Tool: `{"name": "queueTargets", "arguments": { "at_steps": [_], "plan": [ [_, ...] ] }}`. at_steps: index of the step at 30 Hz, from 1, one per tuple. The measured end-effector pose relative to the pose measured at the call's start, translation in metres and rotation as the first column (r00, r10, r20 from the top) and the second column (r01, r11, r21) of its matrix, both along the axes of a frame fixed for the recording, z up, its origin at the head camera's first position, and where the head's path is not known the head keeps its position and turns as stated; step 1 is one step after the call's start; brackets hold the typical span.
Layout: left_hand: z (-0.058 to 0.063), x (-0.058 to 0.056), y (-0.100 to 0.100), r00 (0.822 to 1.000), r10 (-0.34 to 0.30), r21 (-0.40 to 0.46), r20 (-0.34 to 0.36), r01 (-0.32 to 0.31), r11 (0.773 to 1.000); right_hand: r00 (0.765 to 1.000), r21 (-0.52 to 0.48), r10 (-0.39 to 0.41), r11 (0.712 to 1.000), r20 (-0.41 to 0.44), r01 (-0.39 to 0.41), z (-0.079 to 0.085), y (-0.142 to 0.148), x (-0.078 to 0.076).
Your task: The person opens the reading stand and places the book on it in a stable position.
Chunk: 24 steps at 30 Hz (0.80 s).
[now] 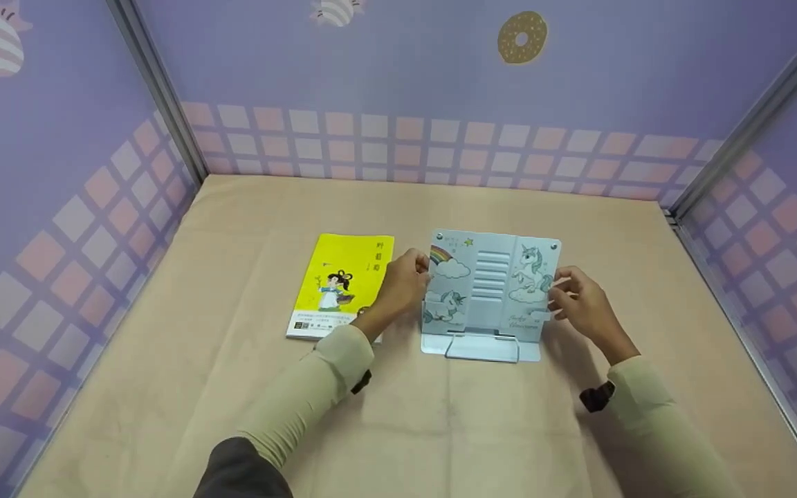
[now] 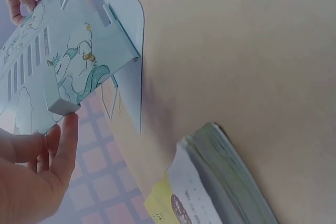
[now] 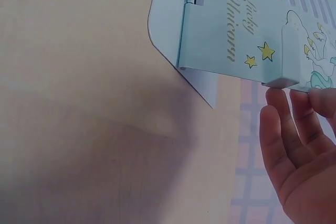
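Observation:
A pale blue metal book stand [image 1: 454, 297] with unicorn drawings stands tilted back on its base plate, a wire page holder folded out at its front. My left hand [image 1: 404, 282] pinches its left side edge; in the left wrist view the fingers [image 2: 67, 145] lie by the small side tab. On the opposite edge, my right hand [image 1: 584, 304] pinches the panel between thumb and fingertips, close to the other tab, as the right wrist view shows. Left of the stand lies a yellow book [image 1: 319, 283] with a drawn figure on its cover, partly hidden by my left forearm.
Under everything spreads a beige cloth [image 1: 412, 429] with fold creases. Purple panels with pink and white squares [image 1: 374, 142] enclose the back and both sides, joined by grey metal posts [image 1: 163, 90] at the corners.

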State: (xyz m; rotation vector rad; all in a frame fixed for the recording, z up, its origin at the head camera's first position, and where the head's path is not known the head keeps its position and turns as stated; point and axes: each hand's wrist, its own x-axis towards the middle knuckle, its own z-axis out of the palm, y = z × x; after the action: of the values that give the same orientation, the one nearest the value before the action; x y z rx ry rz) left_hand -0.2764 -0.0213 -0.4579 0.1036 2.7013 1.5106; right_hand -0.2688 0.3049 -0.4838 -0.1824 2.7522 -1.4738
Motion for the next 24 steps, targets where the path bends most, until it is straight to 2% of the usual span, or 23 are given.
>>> {"name": "queueTargets", "arguments": {
  "at_steps": [5,8,14,19,24],
  "plan": [
    [-0.001,-0.004,0.006,0.996,0.061,0.034,-0.06,-0.059,0.998,0.999,-0.02,0.035,0.999,0.025,-0.035,0.003,0.006,0.002],
    [-0.001,-0.008,0.009,0.99,0.107,0.051,-0.092,-0.103,0.993,0.995,-0.04,0.085,0.996,0.043,-0.084,0.004,0.009,0.003],
    [0.001,-0.017,0.016,0.974,0.182,0.031,-0.135,-0.179,0.983,0.98,-0.119,0.185,0.977,0.075,-0.175,0.003,0.012,0.006],
    [0.009,-0.023,0.019,0.973,0.168,-0.007,-0.157,-0.171,0.985,0.971,-0.17,0.234,0.96,0.05,-0.223,0.001,0.012,0.01],
    [0.02,-0.021,0.02,0.984,0.133,0.007,-0.118,-0.133,0.991,0.971,-0.203,0.24,0.952,0.025,-0.23,-0.002,0.013,0.011]
  ]
}}
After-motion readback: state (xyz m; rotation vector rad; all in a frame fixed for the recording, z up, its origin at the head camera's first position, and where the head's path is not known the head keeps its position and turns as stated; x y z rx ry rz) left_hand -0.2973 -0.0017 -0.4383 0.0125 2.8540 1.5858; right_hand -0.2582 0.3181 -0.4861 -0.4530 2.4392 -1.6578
